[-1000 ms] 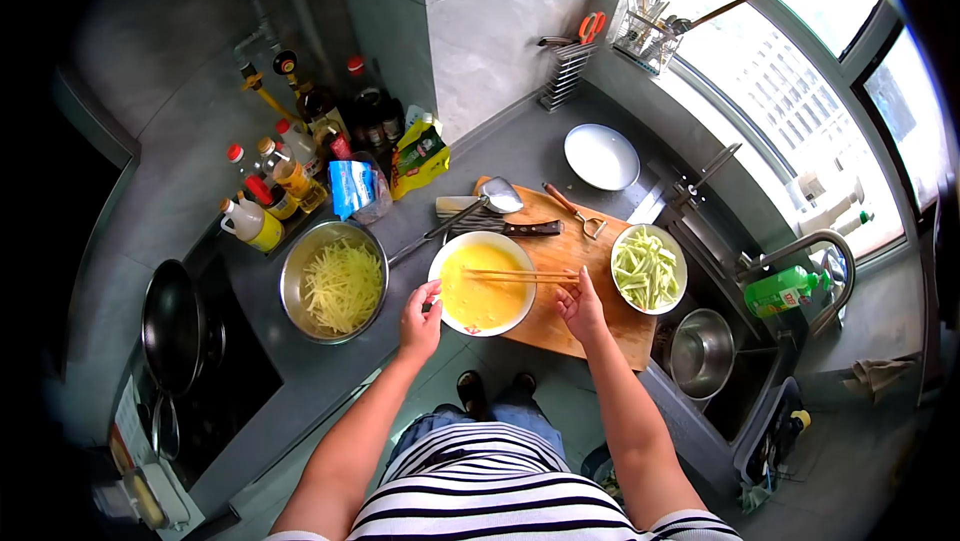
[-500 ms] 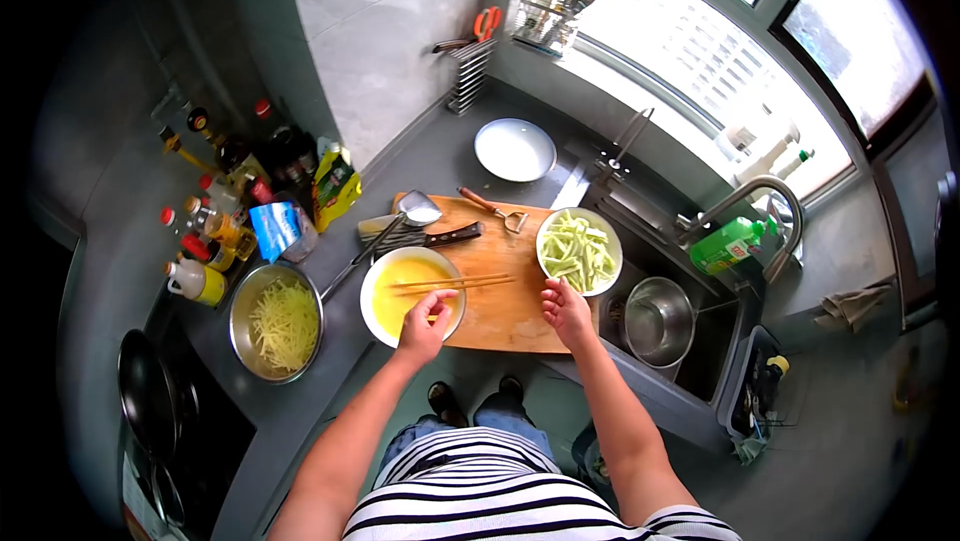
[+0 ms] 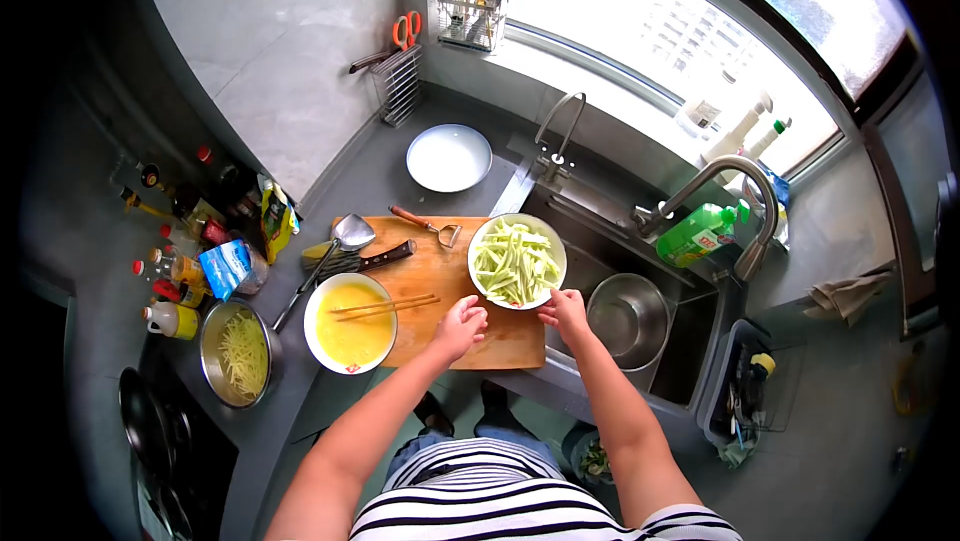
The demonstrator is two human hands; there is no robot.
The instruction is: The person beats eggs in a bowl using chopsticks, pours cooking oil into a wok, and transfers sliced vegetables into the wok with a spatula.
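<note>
My right hand (image 3: 567,312) is at the lower right rim of a white bowl (image 3: 481,288), its thumb and fingers closed on the edge. Pale green vegetable strips (image 3: 516,263) fill that bowl, which sits at the right end of a wooden cutting board (image 3: 440,271). My left hand (image 3: 463,328) hovers over the board's front part, just below and left of this bowl, fingers loosely bent and holding nothing. To its left, a white bowl (image 3: 312,341) of beaten egg (image 3: 350,326) has chopsticks (image 3: 388,308) lying across its right side.
A peeler (image 3: 430,225), a dark-handled knife (image 3: 388,255) and a spatula (image 3: 352,233) lie along the board's back. At left stand a metal bowl of shreds (image 3: 240,356) and several bottles (image 3: 170,319). An empty white plate (image 3: 449,158) is behind; the sink at right holds a metal pot (image 3: 628,321).
My left hand has left the chopsticks and moved right toward the bowl of green strips. My right hand stays by that bowl's rim. The view has turned, shifting the counter leftward.
</note>
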